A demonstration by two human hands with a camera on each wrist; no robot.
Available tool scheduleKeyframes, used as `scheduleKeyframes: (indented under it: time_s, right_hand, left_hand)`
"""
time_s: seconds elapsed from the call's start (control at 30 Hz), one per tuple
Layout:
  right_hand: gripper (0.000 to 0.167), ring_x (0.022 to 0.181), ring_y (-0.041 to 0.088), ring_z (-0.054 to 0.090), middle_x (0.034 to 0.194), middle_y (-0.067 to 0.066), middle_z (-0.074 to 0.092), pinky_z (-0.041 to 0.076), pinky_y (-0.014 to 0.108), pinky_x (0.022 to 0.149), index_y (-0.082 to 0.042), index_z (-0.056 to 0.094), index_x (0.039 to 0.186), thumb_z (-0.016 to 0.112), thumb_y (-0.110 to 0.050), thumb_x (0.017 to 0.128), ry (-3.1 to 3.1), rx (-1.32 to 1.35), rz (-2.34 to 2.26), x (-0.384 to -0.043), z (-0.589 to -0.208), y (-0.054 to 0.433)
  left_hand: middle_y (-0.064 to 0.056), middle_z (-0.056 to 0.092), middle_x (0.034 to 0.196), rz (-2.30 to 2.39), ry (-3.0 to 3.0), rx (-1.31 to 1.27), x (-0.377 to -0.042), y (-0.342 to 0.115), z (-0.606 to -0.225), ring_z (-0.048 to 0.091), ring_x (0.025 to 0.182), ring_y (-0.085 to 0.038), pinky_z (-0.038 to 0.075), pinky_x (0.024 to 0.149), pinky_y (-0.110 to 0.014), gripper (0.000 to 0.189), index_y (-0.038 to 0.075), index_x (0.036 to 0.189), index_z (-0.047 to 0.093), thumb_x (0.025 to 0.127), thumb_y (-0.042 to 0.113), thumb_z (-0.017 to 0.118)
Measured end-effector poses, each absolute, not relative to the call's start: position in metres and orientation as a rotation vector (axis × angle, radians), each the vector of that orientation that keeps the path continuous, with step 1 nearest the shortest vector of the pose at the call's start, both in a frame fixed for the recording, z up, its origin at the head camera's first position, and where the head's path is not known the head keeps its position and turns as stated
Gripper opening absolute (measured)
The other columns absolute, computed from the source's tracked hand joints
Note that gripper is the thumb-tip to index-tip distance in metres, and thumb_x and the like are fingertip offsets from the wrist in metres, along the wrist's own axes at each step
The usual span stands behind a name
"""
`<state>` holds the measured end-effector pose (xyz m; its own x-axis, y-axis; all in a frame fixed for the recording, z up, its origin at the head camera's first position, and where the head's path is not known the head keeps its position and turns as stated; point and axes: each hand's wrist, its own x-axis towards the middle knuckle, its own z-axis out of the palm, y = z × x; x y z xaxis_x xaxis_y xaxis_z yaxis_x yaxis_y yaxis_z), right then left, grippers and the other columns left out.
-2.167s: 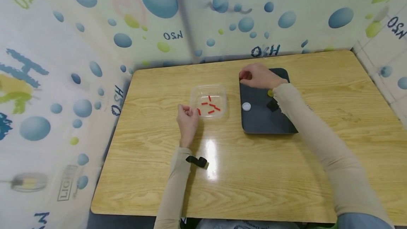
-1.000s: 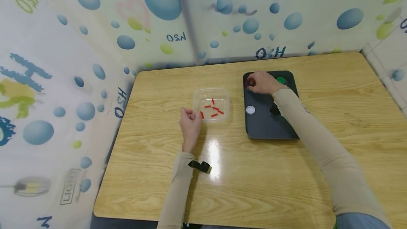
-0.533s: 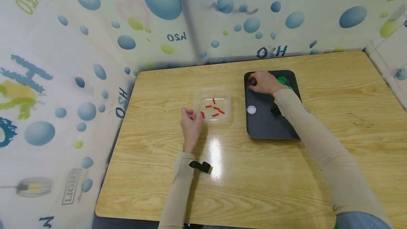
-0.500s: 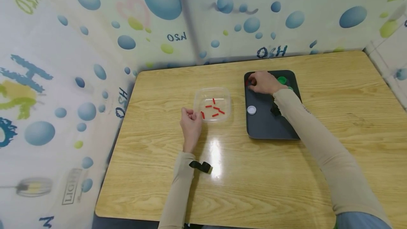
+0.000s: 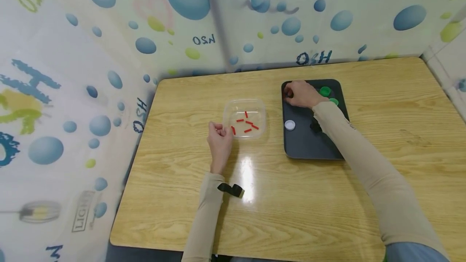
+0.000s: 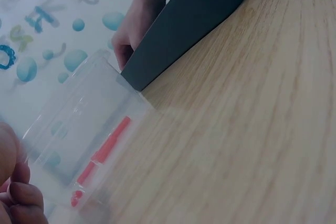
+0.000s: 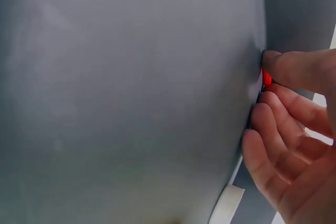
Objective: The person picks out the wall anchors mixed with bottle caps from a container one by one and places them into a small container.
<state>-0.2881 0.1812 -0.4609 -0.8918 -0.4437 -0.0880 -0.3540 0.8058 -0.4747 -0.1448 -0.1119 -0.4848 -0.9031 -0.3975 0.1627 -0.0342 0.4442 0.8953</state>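
My left hand (image 5: 220, 144) pinches the left rim of a clear plastic container (image 5: 263, 112); its curled fingers (image 6: 25, 195) show beside the container wall in the left wrist view. Several short red sticks (image 5: 249, 122) lie in the container. Over the far left corner of a dark grey tray (image 5: 306, 144), my right hand (image 5: 303, 94) reaches down. In the right wrist view its thumb and index finger pinch a small red piece (image 7: 267, 77) against the tray's side wall. That piece is hidden behind the hand in the head view.
On the tray lie a white round cap (image 5: 289, 125) and two green caps (image 5: 325, 91), partly near my right forearm. A small whitish block (image 7: 227, 204) shows by the tray wall. A black strap (image 5: 230, 189) sits at my left wrist. The wooden table (image 5: 174, 213) meets a patterned wall behind.
My right hand has come down into the tray's far left corner, and its fingers have closed on the red piece there. My left hand stays at the container. The head view has shifted slightly.
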Motion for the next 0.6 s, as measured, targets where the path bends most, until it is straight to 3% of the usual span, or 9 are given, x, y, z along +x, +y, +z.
scheduleKeyframes:
  time_s: [0.33,0.6]
  right_hand:
    - [0.027,0.1,0.037,0.062,0.11,0.023,0.065,0.049,0.051,0.089,0.002,0.067,0.115,0.067,-0.013,0.093,2.795,-0.716,-0.699,-0.289,-0.463,0.188]
    - [0.022,0.09,0.031,0.065,0.099,0.018,0.069,0.052,0.049,0.084,-0.001,0.07,0.105,0.07,-0.018,0.092,2.771,-0.743,-0.765,-0.287,-0.464,0.195]
  left_hand:
    - [0.006,0.043,0.064,-1.412,-2.358,0.379,-0.145,-0.109,-0.485,0.044,0.059,-0.012,0.035,0.058,-0.026,0.013,0.003,0.094,0.05,0.082,0.008,0.054]
    - [0.006,0.044,0.064,-1.419,-2.352,0.379,-0.144,-0.109,-0.483,0.044,0.058,-0.011,0.035,0.057,-0.025,0.014,0.003,0.094,0.05,0.081,0.007,0.054]
